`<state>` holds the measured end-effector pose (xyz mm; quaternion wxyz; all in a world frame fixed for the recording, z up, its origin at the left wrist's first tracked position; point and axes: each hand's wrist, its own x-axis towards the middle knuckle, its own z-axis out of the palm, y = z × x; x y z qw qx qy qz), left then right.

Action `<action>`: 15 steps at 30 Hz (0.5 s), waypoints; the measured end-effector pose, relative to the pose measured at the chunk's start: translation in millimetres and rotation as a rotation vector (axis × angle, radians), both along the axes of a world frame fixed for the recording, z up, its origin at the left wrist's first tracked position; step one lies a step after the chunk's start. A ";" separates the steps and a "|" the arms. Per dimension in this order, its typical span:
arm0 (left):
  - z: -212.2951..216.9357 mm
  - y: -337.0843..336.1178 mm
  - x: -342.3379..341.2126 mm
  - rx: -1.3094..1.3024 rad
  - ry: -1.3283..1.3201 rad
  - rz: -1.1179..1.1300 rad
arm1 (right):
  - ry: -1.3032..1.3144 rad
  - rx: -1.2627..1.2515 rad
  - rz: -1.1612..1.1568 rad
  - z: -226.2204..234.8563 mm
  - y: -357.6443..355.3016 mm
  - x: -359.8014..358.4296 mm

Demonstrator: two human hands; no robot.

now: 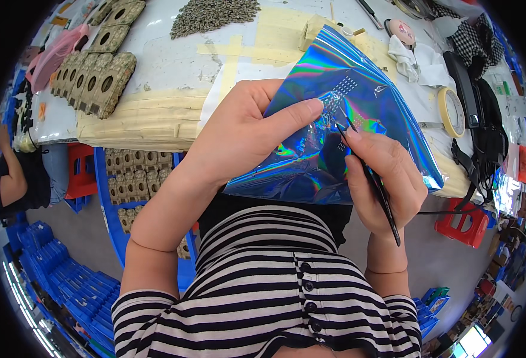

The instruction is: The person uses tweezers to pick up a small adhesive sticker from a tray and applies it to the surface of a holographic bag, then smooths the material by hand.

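Note:
A shiny blue holographic sheet (311,83) with rows of small pale marks is held up at the table's front edge. My left hand (257,125) grips its left side, thumb on top and the other fingers hidden behind. In my right hand (388,173) is a pair of black tweezers (375,182), pinched between thumb and fingers. The tweezer tips are at the sheet, close to the rows of marks and near my left thumb. Whether anything tiny sits between the tips I cannot make out.
Camouflage-patterned casings (93,83) stand in rows at the left, beside a pink fan (54,56). A pile of small patterned pieces (212,15) lies at the back. A tape roll (451,112) and a black case (463,89) are at the right. Another person's arm (12,173) shows far left.

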<state>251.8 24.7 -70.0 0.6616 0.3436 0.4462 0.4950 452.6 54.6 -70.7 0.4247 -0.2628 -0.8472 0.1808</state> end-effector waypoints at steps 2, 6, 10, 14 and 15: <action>0.3 0.1 -0.5 -0.016 -0.017 0.000 | -0.028 0.097 -0.010 -0.6 1.2 -1.4; 1.8 0.9 -0.7 -0.071 -0.049 0.017 | -0.041 0.271 -0.021 -10.7 2.2 -3.8; 4.6 0.5 -0.6 -0.068 -0.055 0.037 | -0.094 0.312 -0.019 -11.0 0.4 -3.9; 4.6 0.4 -1.5 -0.076 -0.067 0.031 | -0.127 0.345 -0.009 -11.5 1.0 -2.7; 4.0 0.6 -1.9 -0.075 -0.079 0.024 | -0.131 0.354 -0.008 -11.8 1.1 -2.7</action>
